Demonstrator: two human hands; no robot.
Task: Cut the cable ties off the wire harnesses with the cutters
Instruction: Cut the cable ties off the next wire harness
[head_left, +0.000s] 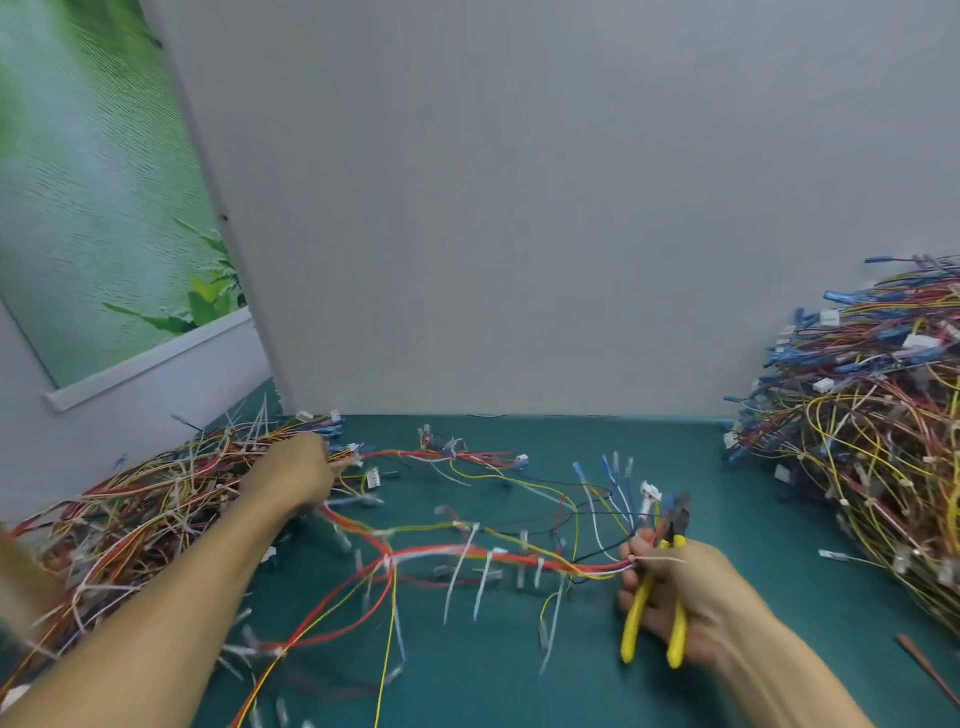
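A wire harness (467, 553) of red, yellow, white and black wires stretches across the green table, with white cable ties (457, 577) sticking off it. My right hand (675, 587) grips the yellow-handled cutters (657, 608), jaws pointing up, and also pinches the harness's right end with a thin white tie. My left hand (296, 478) reaches far left and holds the other end of the harness at the edge of a wire pile (130, 514); its fingers are hidden from view.
A tall heap of harnesses (872, 415) fills the right side. Cut tie pieces lie scattered on the green mat (727, 509). A grey partition wall (519, 208) closes the back. A thin red-brown stick (930, 675) lies at the lower right.
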